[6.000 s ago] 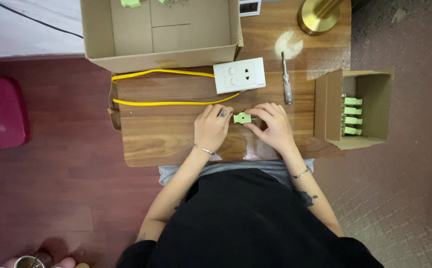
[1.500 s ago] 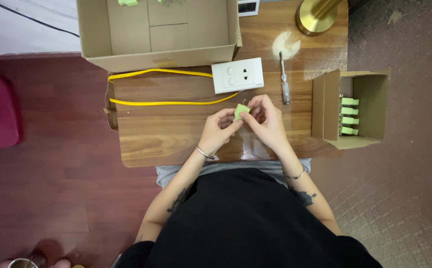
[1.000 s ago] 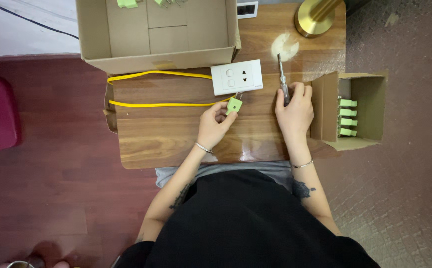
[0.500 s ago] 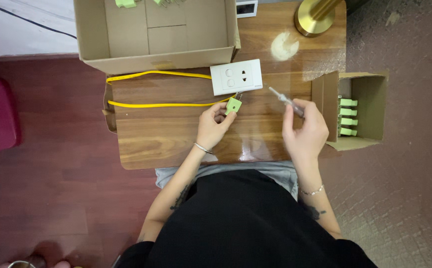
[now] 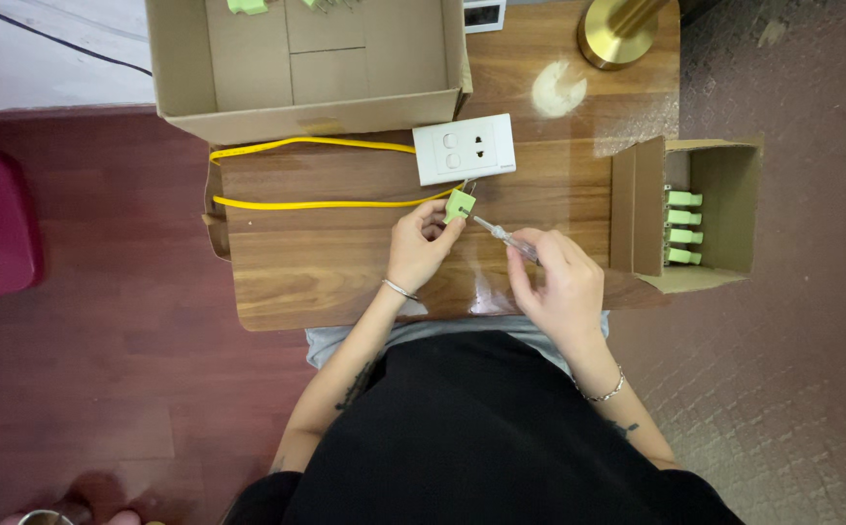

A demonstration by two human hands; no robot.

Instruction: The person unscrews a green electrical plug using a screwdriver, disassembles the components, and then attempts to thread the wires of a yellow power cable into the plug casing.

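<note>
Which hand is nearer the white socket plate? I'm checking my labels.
Left. The left hand sits just below the socket plate; the right hand is farther, lower right.

Large cardboard box (image 5: 248,102) cut off at top edge; screwdriver (image 5: 500,235) handle hidden inside right hand (image 5: 564,287).

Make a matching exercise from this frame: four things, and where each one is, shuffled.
Things:
1. small green plug
2. screwdriver
3. white socket plate
4. brass lamp base

Places:
A. flat on the wooden table, just beyond the hands
B. at the table's far right corner
C. pinched in the left hand
D. gripped in the right hand, tip against the plug

Pairs: 1-C, 2-D, 3-A, 4-B
</note>
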